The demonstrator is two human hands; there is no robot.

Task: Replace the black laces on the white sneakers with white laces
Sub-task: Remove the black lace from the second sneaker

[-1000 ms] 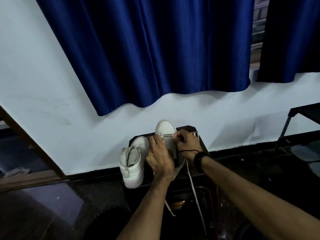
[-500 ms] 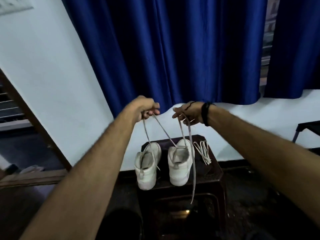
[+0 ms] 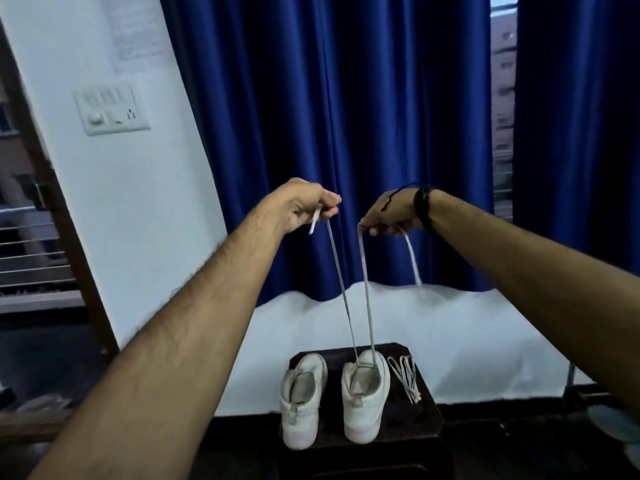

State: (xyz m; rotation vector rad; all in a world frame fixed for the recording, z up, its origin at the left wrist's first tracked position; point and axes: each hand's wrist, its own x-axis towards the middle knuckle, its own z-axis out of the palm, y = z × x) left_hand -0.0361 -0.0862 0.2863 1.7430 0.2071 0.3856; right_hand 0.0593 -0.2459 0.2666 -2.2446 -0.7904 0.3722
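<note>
We have both hands raised level in front of the curtain, each closed on one end of the same white lace (image 3: 367,289). Our left hand (image 3: 304,207) pinches its end between thumb and curled fingers, with the short tip poking out below the fist; our right hand (image 3: 389,213) pinches the other strand, and a longer free tail droops from it to the right. The two strands run down, drawing close together, into the front eyelets of the right-hand sneaker (image 3: 363,396).

The lace is flat, light and limp — it will only carry a pull, never a push, so we judge the stiff tips are the place to hold for threading and the strands just above the eyelets for snugging. It looks smooth enough to slide through the holes unless the two sides are kept even.

By count: two white sneakers, the left-hand sneaker (image 3: 303,400) unlaced as far as we can tell in this dim light, both standing heel toward us on a dark stool (image 3: 426,424), one near its left edge and one at the middle. One bundled spare lace (image 3: 405,377) lies by the right edge — white too. We see no black laces here.
</note>
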